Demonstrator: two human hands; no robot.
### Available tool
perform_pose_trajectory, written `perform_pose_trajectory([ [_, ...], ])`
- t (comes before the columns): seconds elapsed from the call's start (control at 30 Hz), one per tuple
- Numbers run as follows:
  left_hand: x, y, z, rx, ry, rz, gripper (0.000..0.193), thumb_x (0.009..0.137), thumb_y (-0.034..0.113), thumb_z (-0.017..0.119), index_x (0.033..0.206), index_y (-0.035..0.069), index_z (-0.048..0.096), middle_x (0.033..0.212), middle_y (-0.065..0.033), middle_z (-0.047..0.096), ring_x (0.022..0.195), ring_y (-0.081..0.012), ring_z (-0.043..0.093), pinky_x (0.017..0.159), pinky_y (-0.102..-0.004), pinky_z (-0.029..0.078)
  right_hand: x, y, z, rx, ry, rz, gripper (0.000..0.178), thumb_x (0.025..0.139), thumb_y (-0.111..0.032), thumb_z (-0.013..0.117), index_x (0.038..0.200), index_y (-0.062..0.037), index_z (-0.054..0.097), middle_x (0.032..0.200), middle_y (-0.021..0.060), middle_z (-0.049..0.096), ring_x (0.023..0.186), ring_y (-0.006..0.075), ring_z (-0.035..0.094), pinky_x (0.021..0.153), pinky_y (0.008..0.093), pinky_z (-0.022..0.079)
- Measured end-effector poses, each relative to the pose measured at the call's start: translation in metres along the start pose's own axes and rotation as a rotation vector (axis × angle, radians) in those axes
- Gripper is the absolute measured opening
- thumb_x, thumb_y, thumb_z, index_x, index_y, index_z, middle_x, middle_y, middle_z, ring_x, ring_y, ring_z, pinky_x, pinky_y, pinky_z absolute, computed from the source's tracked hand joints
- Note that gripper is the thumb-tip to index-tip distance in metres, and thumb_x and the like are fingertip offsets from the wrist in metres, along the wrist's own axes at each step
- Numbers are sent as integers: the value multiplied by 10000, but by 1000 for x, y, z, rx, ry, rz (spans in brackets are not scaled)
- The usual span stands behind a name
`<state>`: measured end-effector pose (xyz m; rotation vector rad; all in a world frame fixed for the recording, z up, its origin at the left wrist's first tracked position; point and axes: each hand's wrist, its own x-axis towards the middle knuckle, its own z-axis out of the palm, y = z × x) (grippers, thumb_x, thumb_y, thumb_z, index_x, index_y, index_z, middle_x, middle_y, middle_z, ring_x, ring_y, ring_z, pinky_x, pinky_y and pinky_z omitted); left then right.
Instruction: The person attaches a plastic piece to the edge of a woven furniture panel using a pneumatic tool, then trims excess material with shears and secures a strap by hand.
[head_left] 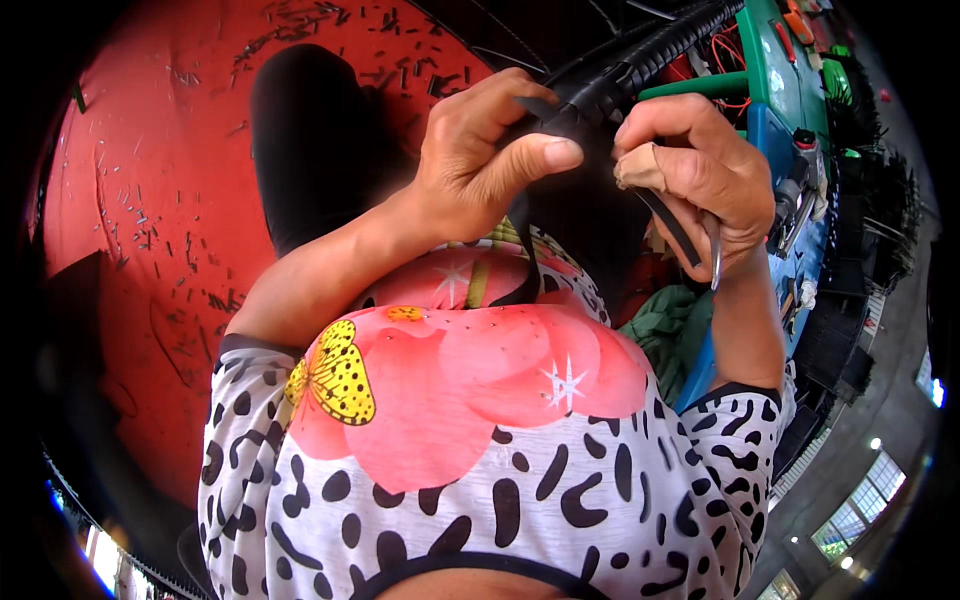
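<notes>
A thick black bundle (640,68), ringed with wrapped bands, runs from the upper right down between my hands. My left hand (485,150) is closed at its near end, thumb stretched along it and fingers curled over a black flap (540,106). My right hand (705,170), just right of the bundle's end, is closed with thumb and forefinger pinched together. A narrow black strip (672,228) hangs from its grip, and a thin metal tool (714,252) pokes out below the palm, its kind hidden. Tan tape (640,168) wraps one right fingertip.
Many small black scraps (300,18) litter the red surface (130,250) at left. On the right stands a blue and green bench (785,80) with a dark metal tool (795,190) and orange-handled tools (798,22). Green cloth (668,335) lies beside my right forearm.
</notes>
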<state>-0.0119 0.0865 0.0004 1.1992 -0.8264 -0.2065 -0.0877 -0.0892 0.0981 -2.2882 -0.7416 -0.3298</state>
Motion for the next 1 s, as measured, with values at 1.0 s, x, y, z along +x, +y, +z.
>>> perform_pose_trajectory([
  [1.0,16,31,19,97,-99,411,401,743,291,753,861,-31,546,682,-116,491,568,-256,519,490,-325,398,79,-77,-57,-62,-377,633,193,695,-30,726,858,14,633,707,35,532,547,92,470,461,248,344],
])
